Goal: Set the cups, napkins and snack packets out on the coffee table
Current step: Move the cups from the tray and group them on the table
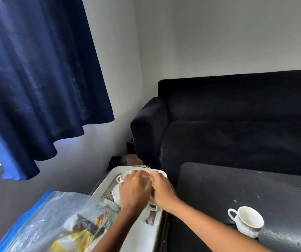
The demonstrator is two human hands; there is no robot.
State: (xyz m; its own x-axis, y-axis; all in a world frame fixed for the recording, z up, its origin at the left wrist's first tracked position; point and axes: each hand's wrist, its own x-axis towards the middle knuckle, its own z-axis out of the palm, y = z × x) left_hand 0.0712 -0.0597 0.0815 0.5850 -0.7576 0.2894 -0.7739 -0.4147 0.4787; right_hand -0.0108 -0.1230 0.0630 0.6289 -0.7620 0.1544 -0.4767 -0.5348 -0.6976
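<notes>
A white tray (142,231) at the lower middle holds several white cups; one cup (122,176) shows at its far end and another cup (116,194) lies under my left wrist. My left hand (134,191) and my right hand (162,188) are both over the tray, side by side, fingers curled around something whitish between them that is blurred; I cannot tell what it is. One white cup (247,221) with a handle stands upright on the black coffee table (236,182) at the lower right. A clear zip bag (55,222) with snack packets lies at the lower left.
A black sofa (236,124) stands behind the coffee table. A dark blue curtain (37,79) hangs at the upper left before a white wall. A narrow gap separates the tray's stand from the coffee table.
</notes>
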